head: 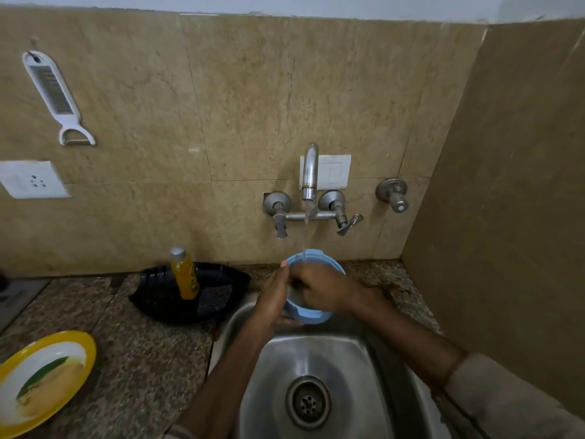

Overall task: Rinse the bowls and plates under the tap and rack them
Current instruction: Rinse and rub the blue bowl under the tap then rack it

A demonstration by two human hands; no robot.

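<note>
- My left hand [273, 301] grips the blue bowl [329, 265] from the left, fingers curled beneath.
- My right hand [321, 288] reaches inside it; fingers hidden, grip cannot be told.
- Bowl is under the tap [310, 167] stream, over the sink [316, 356], far edge.

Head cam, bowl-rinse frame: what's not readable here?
- Inside of the blue bowl, and anything the right hand holds there: head view, hidden by that hand.
- The yellow plate: head view, cut by the left edge.
- Label on the bottle: head view, too small and blurred.
</note>
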